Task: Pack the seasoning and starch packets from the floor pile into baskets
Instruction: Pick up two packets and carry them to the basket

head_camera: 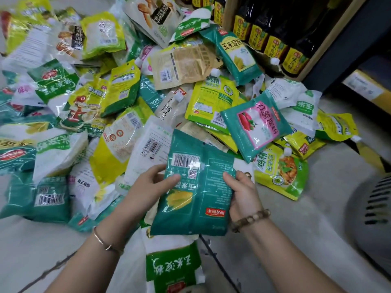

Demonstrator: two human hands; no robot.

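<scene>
A wide pile of seasoning and starch packets (131, 106), green, yellow and white, covers the floor ahead. Both hands hold a stack of teal corn starch packets (196, 187) above the pile's near edge; the top one shows its barcode side. My left hand (148, 185) grips the stack's left edge, thumb on top. My right hand (243, 191) grips its right edge. Directly below the stack lies a white and green starch packet (173, 265). A teal and pink sweet potato starch packet (257, 129) lies just beyond.
A shelf with dark sauce bottles (273, 37) stands at the upper right. A grey slotted basket (374, 210) sits at the right edge on the pale floor (285, 235). Thin dark basket wires (213, 256) run under my forearms.
</scene>
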